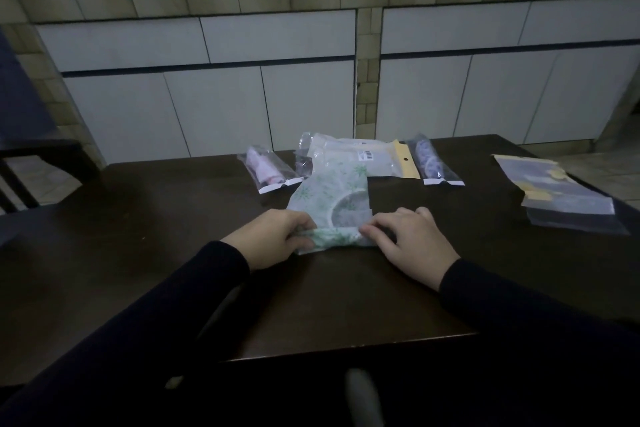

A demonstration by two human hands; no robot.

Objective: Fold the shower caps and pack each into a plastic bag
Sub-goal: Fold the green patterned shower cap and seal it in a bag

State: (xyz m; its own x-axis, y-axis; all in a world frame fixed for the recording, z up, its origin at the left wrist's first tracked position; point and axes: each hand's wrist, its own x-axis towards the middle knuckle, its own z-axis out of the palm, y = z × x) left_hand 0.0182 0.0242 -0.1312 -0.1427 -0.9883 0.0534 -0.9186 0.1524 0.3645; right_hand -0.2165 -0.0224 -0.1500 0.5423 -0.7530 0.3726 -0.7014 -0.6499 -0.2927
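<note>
Left hand (277, 236) and right hand (408, 243) pinch the green shower cap's (332, 208) near edge, mid-bench (138, 218). Roll it tight, even, straight toward the packed bags (270, 172).

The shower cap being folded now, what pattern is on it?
White with green leaf-like prints; the shower cap shows best in the head view.
</note>
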